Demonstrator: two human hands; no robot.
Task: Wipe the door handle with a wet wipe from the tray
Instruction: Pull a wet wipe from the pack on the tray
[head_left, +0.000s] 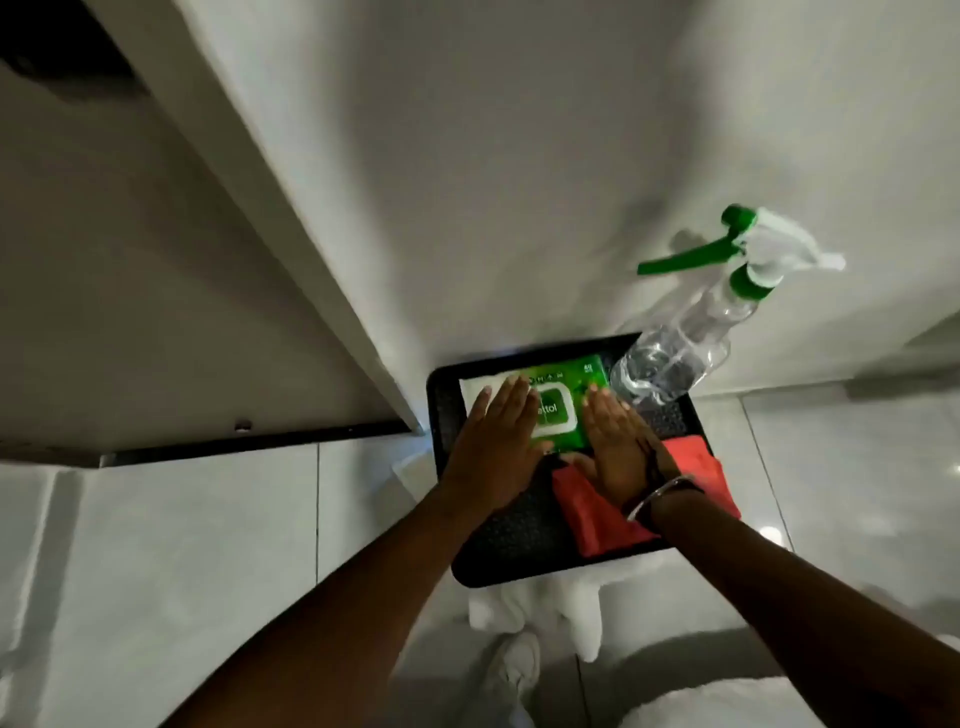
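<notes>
Head view, looking steeply down. A black tray (498, 551) sits on a white stool (540, 613) against a white wall (467, 156), over a pale tiled floor (182, 519).

On the tray: a green wipe pack (563, 402) lies flat in the far half, with a white-framed lid on its top face. A white sheet (475, 392) lies at the pack's left end; whether it is a pulled wipe or a separate tissue cannot be told. A red cloth (587, 525) lies in the near right part of the tray, partly under the right wrist. A clear spray bottle (680, 348) with a green-and-white trigger head stands at the tray's far right corner, leaning toward the wall.

Left hand (498, 441): flat, fingers extended and close together, palm down on the left part of the pack, fingertips reaching the white sheet. Not pinching anything.

Right hand (618, 447): also flat, fingers extended, lying on the right part of the pack; thumb tucked toward the pack's near edge. A thin bangle (660, 493) sits at the wrist. No grasp visible.

The lid shows between the two hands and appears closed.

Door edge (249, 218) runs diagonally at left. The door handle is not in view.

Some motion blur overall; the pack label is only partly legible.
</notes>
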